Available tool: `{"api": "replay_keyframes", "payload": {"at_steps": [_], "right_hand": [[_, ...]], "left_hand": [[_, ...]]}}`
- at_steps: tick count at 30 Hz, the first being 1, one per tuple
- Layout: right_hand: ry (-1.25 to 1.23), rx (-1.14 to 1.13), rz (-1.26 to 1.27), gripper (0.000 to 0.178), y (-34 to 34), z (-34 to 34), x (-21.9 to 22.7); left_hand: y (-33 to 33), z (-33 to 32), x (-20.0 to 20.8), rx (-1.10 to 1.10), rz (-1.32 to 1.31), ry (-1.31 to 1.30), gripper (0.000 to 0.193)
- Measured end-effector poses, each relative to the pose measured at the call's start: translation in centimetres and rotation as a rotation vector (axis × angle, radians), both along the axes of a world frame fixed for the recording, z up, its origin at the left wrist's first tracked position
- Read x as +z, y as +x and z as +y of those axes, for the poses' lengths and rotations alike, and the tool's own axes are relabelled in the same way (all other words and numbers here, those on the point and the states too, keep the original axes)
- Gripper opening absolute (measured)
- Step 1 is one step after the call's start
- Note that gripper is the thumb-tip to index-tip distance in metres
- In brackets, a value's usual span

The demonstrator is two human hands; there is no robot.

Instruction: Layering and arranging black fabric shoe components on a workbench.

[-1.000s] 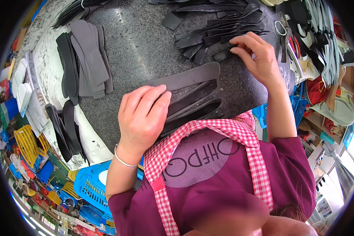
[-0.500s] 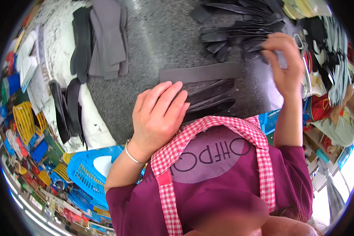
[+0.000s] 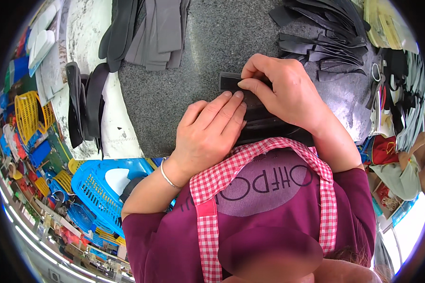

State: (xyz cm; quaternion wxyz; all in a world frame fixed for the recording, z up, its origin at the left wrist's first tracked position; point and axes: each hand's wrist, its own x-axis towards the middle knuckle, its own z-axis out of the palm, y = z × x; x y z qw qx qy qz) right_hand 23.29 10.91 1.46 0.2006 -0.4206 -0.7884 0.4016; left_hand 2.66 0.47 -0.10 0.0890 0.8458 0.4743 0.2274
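Note:
My right hand [image 3: 285,89] pinches a black strip [image 3: 229,85] between thumb and index finger, over the left end of a grey strip [image 3: 231,74] on the dark worktop. Most of both strips is hidden under my hands. My left hand [image 3: 212,125] lies with fingers stretched out, its fingertips at the near edge of the strips. Close to my apron, more dark strips [image 3: 264,126] lie partly covered by my forearm and hand. Fanned black strips [image 3: 311,47] rest beyond my right hand.
Stacks of grey strips [image 3: 163,37] and black strips [image 3: 120,35] lie at the far left. More dark strips [image 3: 90,96] hang over a white board [image 3: 120,134]. A blue basket [image 3: 94,186] stands below the worktop's left edge. Pale strips [image 3: 408,118] hang at the right.
My right hand has come left from the fanned black strips to the grey strip, with a black strip now in its pinch. My left hand stays beside the strip.

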Motion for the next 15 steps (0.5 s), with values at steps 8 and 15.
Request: {"api": "replay_keyframes", "payload": {"at_steps": [8,15], "right_hand": [[0.147,0.016,-0.147,0.019,-0.8,-0.4,0.2],[0.147,-0.018,-0.195,0.023,1.4,-1.0,1.4]], "left_hand": [[-0.3,0.3,-0.2,-0.031,0.035,0.026,0.043],[0.3,1.0,1.1,0.013,0.101,-0.073,0.062]]}}
